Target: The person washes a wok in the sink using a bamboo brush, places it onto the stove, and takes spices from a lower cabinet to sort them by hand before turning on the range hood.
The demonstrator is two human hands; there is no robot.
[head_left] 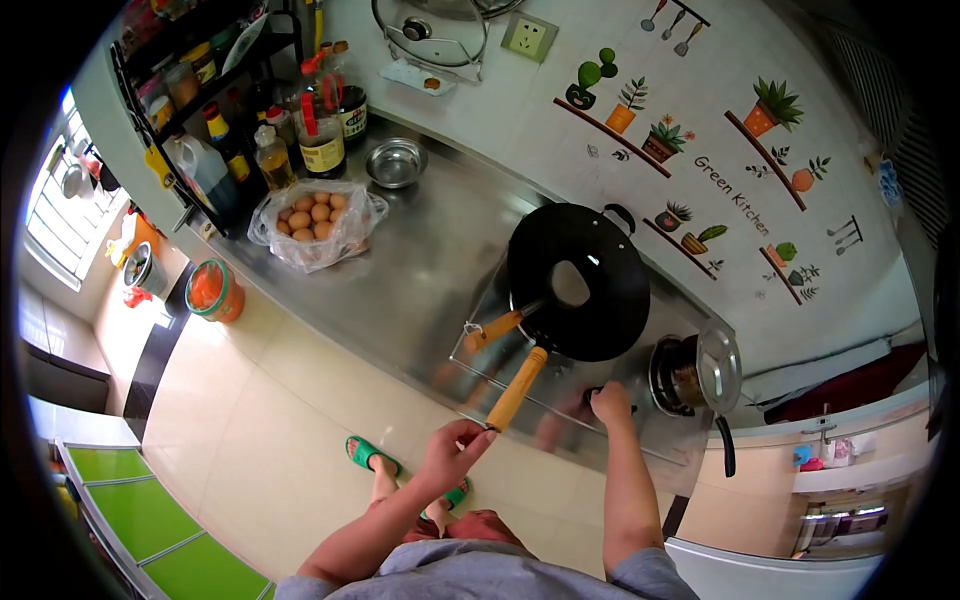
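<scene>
A black wok (pixel 600 320) sits on the stove, with a ladle (pixel 569 284) resting inside it and the ladle's wooden handle over the near rim. My left hand (pixel 452 455) is closed at the end of the wok's wooden handle (pixel 518 388), its fingers pinched around the tip. Beyond the stove's front edge, my right hand (pixel 611 403) is closed on a black stove knob (pixel 592 394), which my fingers partly hide. Right of the wok stands a small pot (pixel 684 372) with a glass lid (pixel 719 366) tilted against it.
A bag of eggs (pixel 315 215) and a metal bowl (pixel 396 163) lie on the steel counter (pixel 420 270). Sauce bottles (pixel 321 145) stand by a black rack at the left. The pot's black handle (pixel 726 446) juts toward the counter's front edge.
</scene>
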